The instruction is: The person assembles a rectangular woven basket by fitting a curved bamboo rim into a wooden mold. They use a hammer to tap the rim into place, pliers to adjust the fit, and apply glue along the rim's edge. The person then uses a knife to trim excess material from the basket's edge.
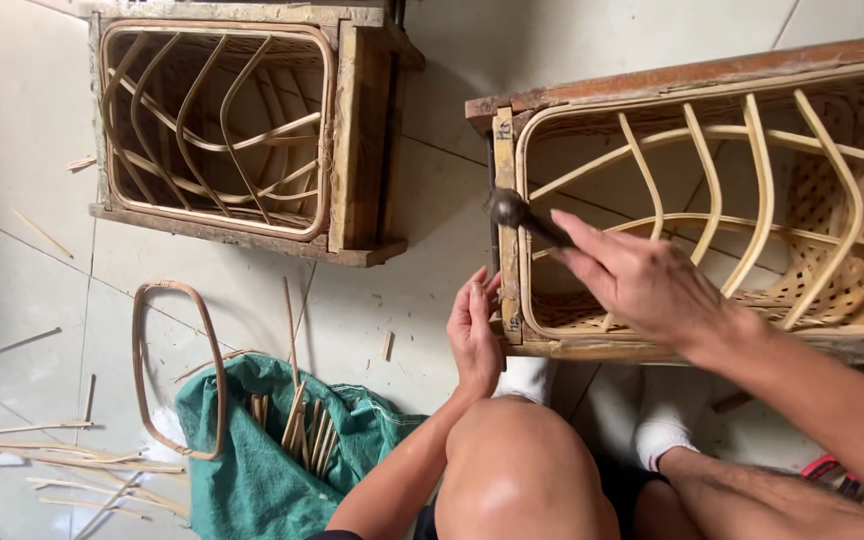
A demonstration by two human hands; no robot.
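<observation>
Nearest the camera, a bare knee (517,470) rises from the bottom edge, with white socks (652,425) on the tiled floor (22,250) beyond it. Just past the knee, the left hand (474,335) presses flat against the near left corner of a wooden mould frame (505,250), its fingers stretched open and holding nothing. The right hand (642,280) is closed around the handle of a small dark hammer (512,210), whose head hangs over the frame's left edge. Inside the frame sits an unfinished rattan basket (752,200) of bent cane ribs. To the left on the floor lie a green sack (262,450) of cane sticks, a loose rattan hoop (177,370) and scattered cane offcuts (82,465). Farthest off, at the top edge, stands a second frame with a basket (222,130).
</observation>
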